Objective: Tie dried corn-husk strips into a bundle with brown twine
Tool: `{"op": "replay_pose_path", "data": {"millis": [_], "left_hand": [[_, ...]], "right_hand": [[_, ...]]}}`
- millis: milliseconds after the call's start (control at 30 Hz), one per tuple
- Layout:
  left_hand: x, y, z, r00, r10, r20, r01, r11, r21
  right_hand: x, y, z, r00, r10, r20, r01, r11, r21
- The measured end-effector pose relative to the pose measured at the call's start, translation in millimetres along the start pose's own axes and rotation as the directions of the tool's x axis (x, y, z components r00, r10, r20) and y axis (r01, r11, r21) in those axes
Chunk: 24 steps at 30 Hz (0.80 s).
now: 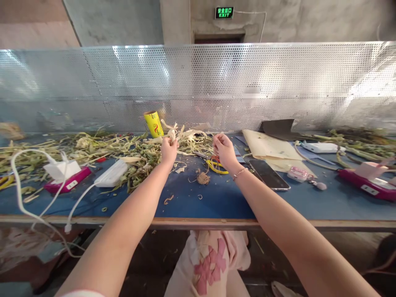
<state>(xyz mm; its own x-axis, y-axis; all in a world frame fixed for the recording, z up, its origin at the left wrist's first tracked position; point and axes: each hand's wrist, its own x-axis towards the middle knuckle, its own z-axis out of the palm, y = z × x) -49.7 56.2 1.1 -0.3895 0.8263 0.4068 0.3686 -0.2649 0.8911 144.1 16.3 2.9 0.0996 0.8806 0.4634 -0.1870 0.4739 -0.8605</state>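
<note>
L hand (168, 149) clenched round pale leaf strips (172, 133), R hand (223, 149) fingers pinched shut w/ nothing clearly visible in them, above scissors (213, 161) on tabletop (222, 198).

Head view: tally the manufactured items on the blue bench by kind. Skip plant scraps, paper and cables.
Smartphone: 1
White power banks: 2
Magenta devices: 2
White charger plug: 1
Yellow roll: 1
Yellow-handled scissors: 1
Small pink case: 1
Total: 9
</note>
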Motion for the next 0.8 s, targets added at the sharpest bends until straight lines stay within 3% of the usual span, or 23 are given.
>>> {"op": "replay_pose_path", "data": {"millis": [167, 300, 433, 600, 800], "left_hand": [[-6.8, 2.8, 1.8, 0.99, 0.126, 0.07, -0.14, 0.96, 0.244], [-16.1, 10.8, 5.5, 0.962, 0.2, 0.184, -0.237, 0.948, 0.211], [-24.0, 13.8, 12.7, 0.925, 0.275, 0.263, -0.306, 0.948, 0.086], [-32.4, 15.5, 17.5, 0.899, 0.289, 0.328, -0.319, 0.947, 0.041], [-36.5, 23.1, 13.2, 0.936, 0.181, 0.301, -0.269, 0.921, 0.283]], "right_hand": [[-5.9, 0.1, 5.7, 0.985, 0.108, 0.132, -0.099, 0.993, -0.071], [-13.8, -6.4, 11.1, 0.965, 0.124, 0.232, -0.111, 0.992, -0.065], [-18.0, -8.3, 15.9, 0.951, 0.047, 0.305, -0.031, 0.998, -0.057], [-17.8, -5.8, 19.7, 0.977, -0.009, 0.214, 0.024, 0.997, -0.067], [-13.8, 0.9, 18.8, 0.99, 0.011, 0.142, 0.002, 0.996, -0.094]]}}
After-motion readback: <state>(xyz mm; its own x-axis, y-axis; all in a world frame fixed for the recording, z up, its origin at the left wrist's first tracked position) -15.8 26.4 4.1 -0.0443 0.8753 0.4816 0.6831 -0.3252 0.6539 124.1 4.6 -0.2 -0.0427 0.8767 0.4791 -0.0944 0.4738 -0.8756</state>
